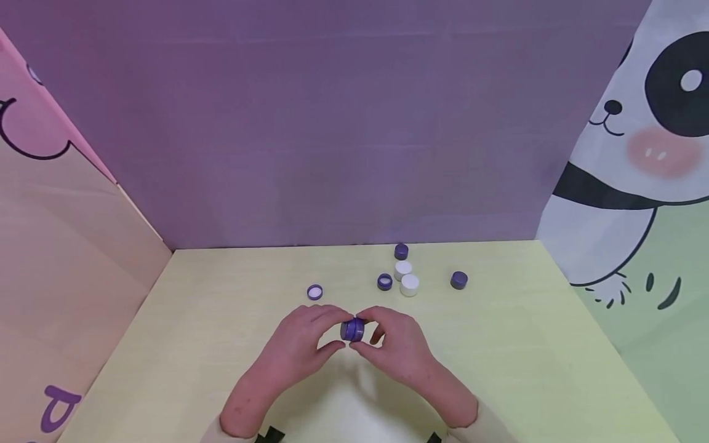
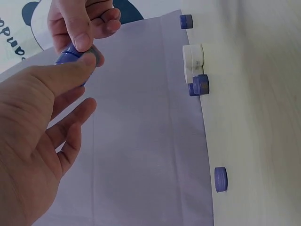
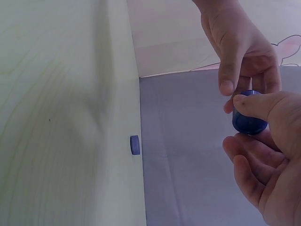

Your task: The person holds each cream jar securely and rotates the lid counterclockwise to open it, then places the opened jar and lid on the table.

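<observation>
Pinching one small round purple plastic jar (image 1: pixel 352 330) between both hands, lifted just above the pale yellow-green bench (image 1: pixel 221 344) at its near middle. Left hand (image 1: pixel 301 347) gripping with thumb and forefinger curled round the jar's left half, other fingers loosely bent beneath; right hand (image 1: pixel 400 344) likewise clamped on the right half with thumb tip and forefinger, both grips closed on the jar and neither spread. Seen from the left wrist view as a purple cylinder (image 2: pixel 75 55) wedged between the two thumbs; from the right wrist view (image 3: pixel 249 117) as a glossy dark-blue drum held at the fingertips. Probably turning lid against body, though whether on or off cannot be told. Doing this well calls for: holding one half dead still while rotating the other, keeping the two halves on one axis so the thread does not cross, pressing lightly rather than squeezing so the slick plastic does not shoot out, staying low over the bench in case of a slip. Farther back on the bench, well apart from the hands: an upturned purple lid with white lining (image 1: pixel 314 291), two white jar bodies (image 1: pixel 406 278) touching each other, and three more purple pieces (image 1: pixel 458 280) around them.
</observation>
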A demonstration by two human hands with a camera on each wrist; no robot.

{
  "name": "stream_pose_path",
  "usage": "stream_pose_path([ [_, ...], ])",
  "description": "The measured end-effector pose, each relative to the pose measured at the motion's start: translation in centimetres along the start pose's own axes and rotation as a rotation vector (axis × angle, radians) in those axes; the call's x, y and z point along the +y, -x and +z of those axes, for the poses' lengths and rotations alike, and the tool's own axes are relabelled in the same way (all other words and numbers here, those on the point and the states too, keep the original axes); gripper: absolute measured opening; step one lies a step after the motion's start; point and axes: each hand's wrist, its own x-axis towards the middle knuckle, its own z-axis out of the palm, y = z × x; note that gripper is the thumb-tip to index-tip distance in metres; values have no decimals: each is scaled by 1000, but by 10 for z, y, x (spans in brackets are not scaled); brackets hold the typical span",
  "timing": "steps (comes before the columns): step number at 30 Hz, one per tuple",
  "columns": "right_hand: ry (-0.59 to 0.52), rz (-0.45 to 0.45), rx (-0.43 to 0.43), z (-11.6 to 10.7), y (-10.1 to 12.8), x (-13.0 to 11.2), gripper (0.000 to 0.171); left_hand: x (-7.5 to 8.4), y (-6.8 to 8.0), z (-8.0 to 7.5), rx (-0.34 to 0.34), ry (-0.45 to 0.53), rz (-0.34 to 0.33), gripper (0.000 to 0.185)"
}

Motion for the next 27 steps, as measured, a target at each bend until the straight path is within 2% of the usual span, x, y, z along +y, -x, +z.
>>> stream_pose_path([
  [4, 0, -7, -5, 1, 0, 0, 33, 0, 1, 1, 12, -15, 6, 40],
  [9, 11, -13, 11, 1, 0, -1, 34, 0, 2, 0, 14, -45, -20, 37],
  [15, 30, -36, 24, 0, 1, -3, 35, 0, 3, -2, -8, -110, -62, 46],
  [19, 40, -30, 20, -1, 1, -4, 35, 1, 3, -5, -17, -111, -80, 52],
  [23, 41, -18, 5, -1, 1, -4, 35, 3, 2, -7, -5, -73, -56, 57],
  [27, 21, -24, 6, -1, 2, -3, 35, 4, 1, -8, 14, -62, -3, 52],
])
